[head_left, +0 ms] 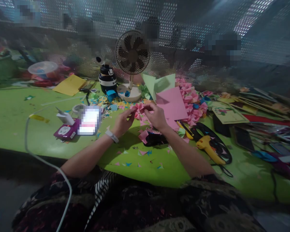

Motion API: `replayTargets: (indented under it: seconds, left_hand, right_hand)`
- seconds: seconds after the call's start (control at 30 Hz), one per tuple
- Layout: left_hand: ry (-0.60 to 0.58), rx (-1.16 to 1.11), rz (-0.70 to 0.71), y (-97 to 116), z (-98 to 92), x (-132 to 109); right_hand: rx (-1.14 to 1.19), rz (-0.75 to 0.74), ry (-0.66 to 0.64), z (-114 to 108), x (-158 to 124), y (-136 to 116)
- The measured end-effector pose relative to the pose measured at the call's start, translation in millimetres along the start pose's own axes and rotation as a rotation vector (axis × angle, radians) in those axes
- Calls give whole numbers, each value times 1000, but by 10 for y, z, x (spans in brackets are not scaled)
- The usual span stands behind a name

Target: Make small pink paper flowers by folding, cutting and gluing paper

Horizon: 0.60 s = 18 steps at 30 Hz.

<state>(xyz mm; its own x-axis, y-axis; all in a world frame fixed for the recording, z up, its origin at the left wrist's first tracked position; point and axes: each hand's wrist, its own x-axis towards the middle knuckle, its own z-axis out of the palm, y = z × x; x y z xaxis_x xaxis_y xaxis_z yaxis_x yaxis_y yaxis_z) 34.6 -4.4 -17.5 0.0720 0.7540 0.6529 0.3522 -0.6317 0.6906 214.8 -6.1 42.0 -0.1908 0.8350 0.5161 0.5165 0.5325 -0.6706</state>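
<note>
A small pink paper flower (139, 108) is held between my two hands above the green table. My left hand (124, 121), with a light band at the wrist, pinches its left side. From the right, my right hand (157, 116) has thumb and fingers closed at the flower's edge. Just behind my right hand lie pink paper sheets (172, 103). A heap of pink folded paper pieces (193, 104) spreads beyond them. Under my right wrist is a dark object (156, 139) that I cannot make out, with pink scraps beside it.
A fan (132, 53) and a dark bottle (107, 79) stand at the back. On the left are a lit phone (89, 120) and a purple power bank (65, 131) near a white cable (26, 137). A yellow glue gun (210, 149) with a black cord and a cutter knife (185, 130) lie right.
</note>
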Motion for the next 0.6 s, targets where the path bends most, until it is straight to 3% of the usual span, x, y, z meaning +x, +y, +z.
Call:
replayTargets:
  seconds: [0.23,0.43,0.6]
  left_hand:
    - [71,-319,-226,95,-53,49]
    - [-46,-303,-279,87,-70,43]
    - [-30,-246,-274,50,-44,44]
  right_hand:
    - [-61,-21,-24,-64,25,32]
    - [-10,-29,-62,-17,9,45]
    - [-34,-65,-61,1,19,70]
